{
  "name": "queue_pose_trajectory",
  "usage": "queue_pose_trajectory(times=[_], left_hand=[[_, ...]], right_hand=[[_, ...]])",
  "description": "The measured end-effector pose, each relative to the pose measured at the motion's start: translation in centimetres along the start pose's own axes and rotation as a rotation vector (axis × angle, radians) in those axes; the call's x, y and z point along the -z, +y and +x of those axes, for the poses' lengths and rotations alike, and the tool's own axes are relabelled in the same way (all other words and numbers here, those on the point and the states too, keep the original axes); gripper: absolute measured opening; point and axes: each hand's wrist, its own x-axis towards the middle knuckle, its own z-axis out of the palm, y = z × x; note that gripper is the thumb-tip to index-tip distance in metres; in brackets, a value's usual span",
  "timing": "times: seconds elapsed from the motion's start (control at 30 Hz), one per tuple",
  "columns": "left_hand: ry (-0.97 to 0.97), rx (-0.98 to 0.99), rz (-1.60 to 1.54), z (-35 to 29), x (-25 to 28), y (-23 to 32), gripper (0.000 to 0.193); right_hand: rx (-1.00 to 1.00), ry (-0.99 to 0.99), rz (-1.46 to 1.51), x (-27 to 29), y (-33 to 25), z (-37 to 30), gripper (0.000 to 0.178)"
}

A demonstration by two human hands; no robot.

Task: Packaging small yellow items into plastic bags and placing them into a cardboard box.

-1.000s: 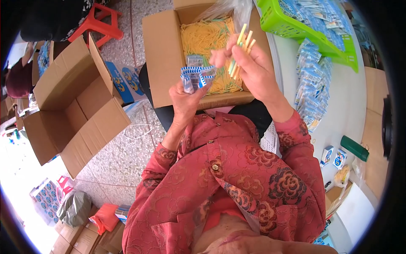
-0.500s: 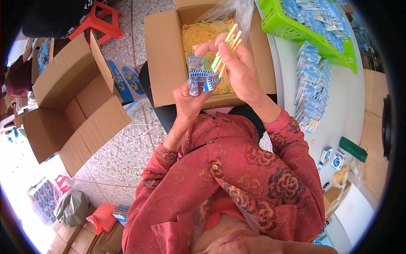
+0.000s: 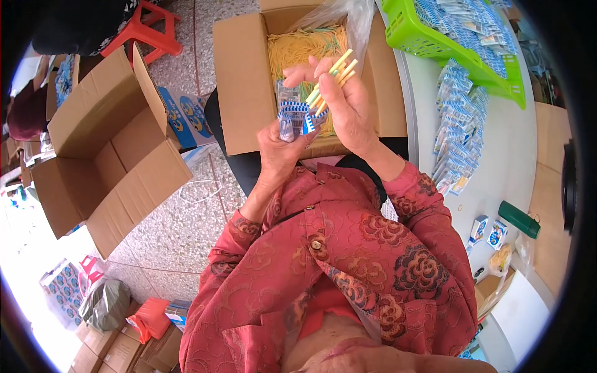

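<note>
Over the near side of the open cardboard carton (image 3: pixel 245 87), which rests on the person's lap, the left hand (image 3: pixel 277 149) grasps a clear packet (image 3: pixel 300 113) with blue-and-white striped edges; its thumb presses on the right of the packet, the fingers lie on the left, and the printed mouth stands up above them. The right hand (image 3: pixel 353 115), also above the carton, pinches a small bunch of yellow and pale-green sticks (image 3: pixel 341 61) between thumb and bent fingers, with one finger reaching out toward the carton's left wall. The sticks slant: their upper ends poke out past the fingertips, while their lower ends come down below the thumb to the packet's mouth; whether the tips are inside it is hard to tell from this angle. Inside the carton lies a mass of loose sticks (image 3: pixel 305 46), with a clear plastic bag (image 3: pixel 357 25) at its far right corner. To the carton's right are a pile of striped packets (image 3: pixel 460 133) and a green basket (image 3: pixel 513 84); to its left stands a second carton (image 3: pixel 140 193).
</note>
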Motion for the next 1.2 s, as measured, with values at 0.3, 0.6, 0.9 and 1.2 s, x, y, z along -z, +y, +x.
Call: queue_pose_trajectory(times=[0.3, 0.6, 0.9, 1.2], left_hand=[[-0.016, 0.056, -0.113, 0.0, 0.0, 0.5, 0.013], [-0.022, 0.038, -0.137, 0.0, -0.2, 0.6, 0.014], [-0.038, 0.051, -0.12, 0.1, 0.0, 0.6, 0.015], [-0.119, 0.047, -0.163, 0.4, 0.4, 0.9, 0.03]], right_hand=[[0.089, -0.084, -0.143, 0.4, -0.6, -0.8, 0.018], [0.016, -0.181, -0.222, 0.7, -0.8, -1.4, 0.017], [-0.004, -0.268, -0.318, 2.0, -0.3, -1.6, 0.018], [-0.064, -0.206, -0.056, 3.1, -1.7, -0.8, 0.024]])
